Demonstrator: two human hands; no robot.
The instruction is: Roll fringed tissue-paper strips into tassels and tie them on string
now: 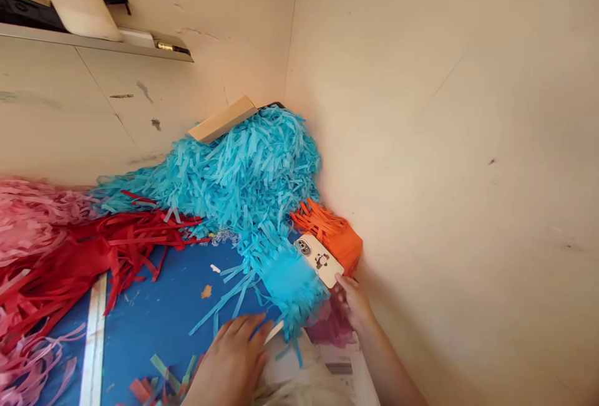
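My right hand [354,301] grips the lower corner of a pale smartphone [322,261], thumb on top and the other fingers curled beneath. The phone's camera side and a dark panda-like print face up. Beside it lies a folded bundle of orange fringed paper [344,241]. Between my hands is a strip of blue fringed tissue paper [292,278], its fringe blurred. My left hand [238,353] reaches in low, fingers extended and slightly bent, near a small pale strip [275,331] and whitish material [299,375]. I see nothing clearly gripped in it.
A big blue fringe heap [253,169] fills the corner, with a cardboard box [223,120] on top. Red fringe [112,247] and pink fringe [35,219] cover the left of the blue tabletop [178,300]. Walls stand behind and right. A shelf [98,42] juts out upper left.
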